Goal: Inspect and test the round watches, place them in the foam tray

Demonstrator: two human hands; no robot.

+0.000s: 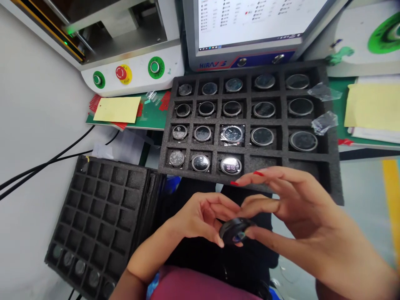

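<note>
- Head view: foam tray [335, 175] is lying at twelve o'clock from the hands, holding watches [231, 134].
- Right hand [308, 216] is pinching the black watch [233, 228] from three o'clock, left hand [206, 212] from nine.
- Black watch is sitting tilted between them, seemingly being inspected; turning it is probably calling for steady fingertips.

Stop button [120, 73] and foam tray [281, 121] show a workshop.
</note>
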